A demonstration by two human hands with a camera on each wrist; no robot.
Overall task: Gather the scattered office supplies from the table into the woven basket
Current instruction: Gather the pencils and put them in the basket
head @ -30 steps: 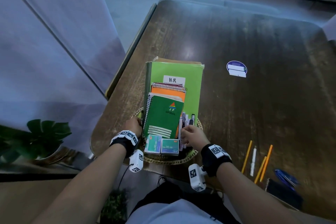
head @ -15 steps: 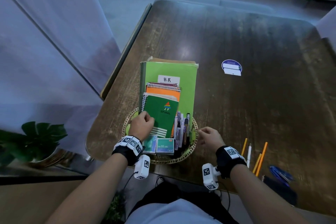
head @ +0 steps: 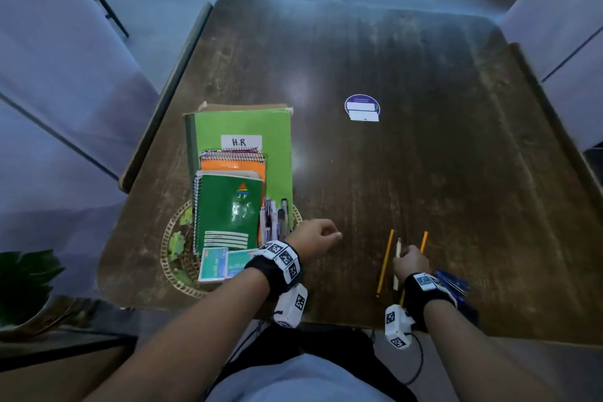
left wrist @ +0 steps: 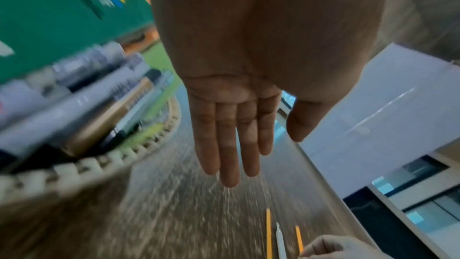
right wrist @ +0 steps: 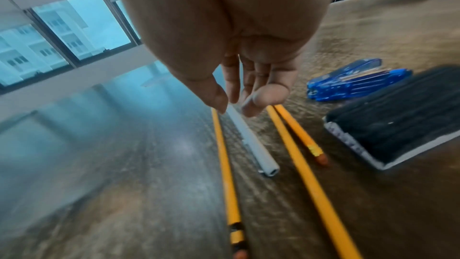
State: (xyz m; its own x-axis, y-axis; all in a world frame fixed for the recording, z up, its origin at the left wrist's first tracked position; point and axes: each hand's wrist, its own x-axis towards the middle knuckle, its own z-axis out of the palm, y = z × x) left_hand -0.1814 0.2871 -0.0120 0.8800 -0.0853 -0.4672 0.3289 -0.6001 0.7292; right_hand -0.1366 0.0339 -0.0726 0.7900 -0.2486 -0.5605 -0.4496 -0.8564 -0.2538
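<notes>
The woven basket [head: 169, 266] [left wrist: 74, 166] sits near the table's front left edge and holds a green folder [head: 261, 127], spiral notebooks [head: 228, 206], several pens [left wrist: 99, 113] and small boxes [head: 213, 264]. My left hand [head: 329, 233] [left wrist: 261, 161] hovers just right of the basket, fingers straight, holding nothing. My right hand [head: 399, 251] [right wrist: 235, 109] pinches the far end of a white pen [right wrist: 248, 139], which lies on the table among three yellow pencils [head: 385, 261] [right wrist: 227, 174].
A blue translucent object [right wrist: 353, 80] [head: 453, 281] and a black notebook [right wrist: 398, 113] lie right of the pencils, near the front edge. A round purple sticker [head: 362, 108] is on the dark wooden table [head: 424, 173]. A potted plant [head: 26, 274] stands lower left.
My left hand left the green notebook in the basket and swung right over the table. My right hand travelled from the basket's rim to the white pen among the pencils.
</notes>
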